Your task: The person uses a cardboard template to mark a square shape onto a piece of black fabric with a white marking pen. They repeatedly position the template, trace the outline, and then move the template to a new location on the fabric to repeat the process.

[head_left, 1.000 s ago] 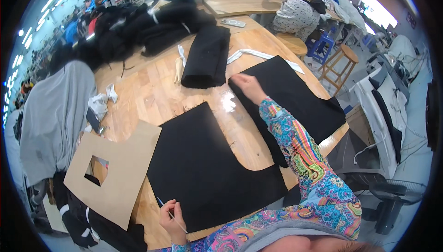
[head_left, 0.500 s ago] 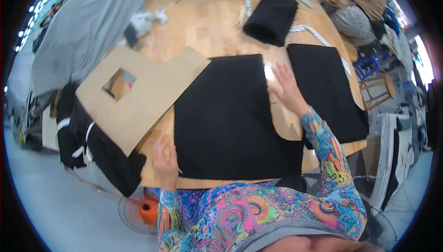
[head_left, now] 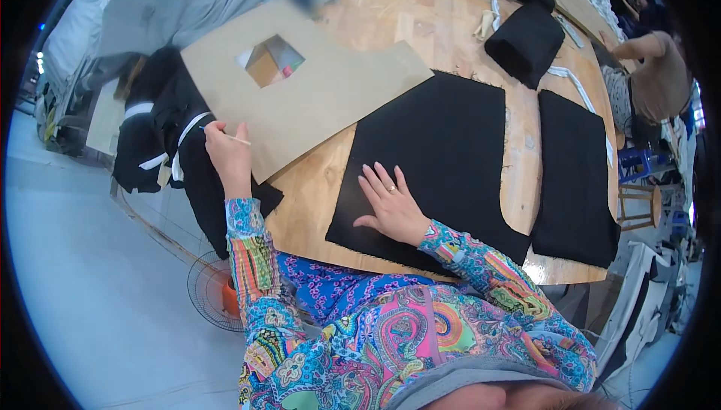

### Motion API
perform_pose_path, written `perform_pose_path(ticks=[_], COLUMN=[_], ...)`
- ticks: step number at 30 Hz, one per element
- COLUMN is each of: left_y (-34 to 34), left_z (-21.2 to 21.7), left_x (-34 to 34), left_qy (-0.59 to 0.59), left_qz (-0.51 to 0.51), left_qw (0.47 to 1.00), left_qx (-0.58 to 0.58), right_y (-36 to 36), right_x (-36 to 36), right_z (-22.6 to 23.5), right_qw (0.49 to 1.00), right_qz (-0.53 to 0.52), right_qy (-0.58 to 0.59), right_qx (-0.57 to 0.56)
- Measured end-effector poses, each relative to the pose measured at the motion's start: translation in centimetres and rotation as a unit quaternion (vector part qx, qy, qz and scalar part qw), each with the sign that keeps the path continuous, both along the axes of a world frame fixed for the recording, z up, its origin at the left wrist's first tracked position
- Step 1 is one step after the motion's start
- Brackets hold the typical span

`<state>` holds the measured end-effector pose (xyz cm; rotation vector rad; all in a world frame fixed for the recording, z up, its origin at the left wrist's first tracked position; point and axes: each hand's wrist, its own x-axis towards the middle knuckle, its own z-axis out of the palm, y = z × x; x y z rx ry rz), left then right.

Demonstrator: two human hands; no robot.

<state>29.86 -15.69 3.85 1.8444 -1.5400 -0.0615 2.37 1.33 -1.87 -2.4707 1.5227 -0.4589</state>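
Note:
My left hand (head_left: 228, 158) is closed around a slim, pale pen-like stick (head_left: 240, 140), whose ends stick out on both sides of the fingers. That hand is at the near left edge of a tan cardboard pattern (head_left: 323, 94) with a cut-out window. My right hand (head_left: 393, 206) lies flat with fingers spread on a black fabric panel (head_left: 451, 140); a ring shows on one finger. The cardboard's right corner meets the panel's upper left edge. Farther right lies a narrower folded black fabric piece (head_left: 574, 177).
A folded black bundle (head_left: 526, 40) sits on the wooden table (head_left: 390, 12) toward the back right. Black cloth with white ties (head_left: 143, 140) hangs at the left edge. A grey cover (head_left: 173, 4) is behind it. Below is a fan (head_left: 214, 293); another person (head_left: 661, 72) works at far right.
My left hand has moved up to the cardboard's edge with the stick. My right hand has come left from the table strip onto the black panel. The whole view has shifted.

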Motion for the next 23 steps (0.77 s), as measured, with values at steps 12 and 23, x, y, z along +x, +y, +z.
perform_pose_path(ticks=[12,23], left_y=[-2.3,-2.4], left_z=[-0.1,-0.7], left_x=[-1.3,-0.6], left_qy=[-0.025,0.168], left_qz=[0.001,0.005], left_qw=[0.999,0.984], left_qx=[0.020,0.053], right_y=[3.6,5.6], right_x=[4.4,1.7], right_z=[2.5,0.1], right_qw=[0.920,0.929], right_qz=[0.292,0.250], right_qy=[-0.260,-0.256], right_qx=[0.032,0.092])
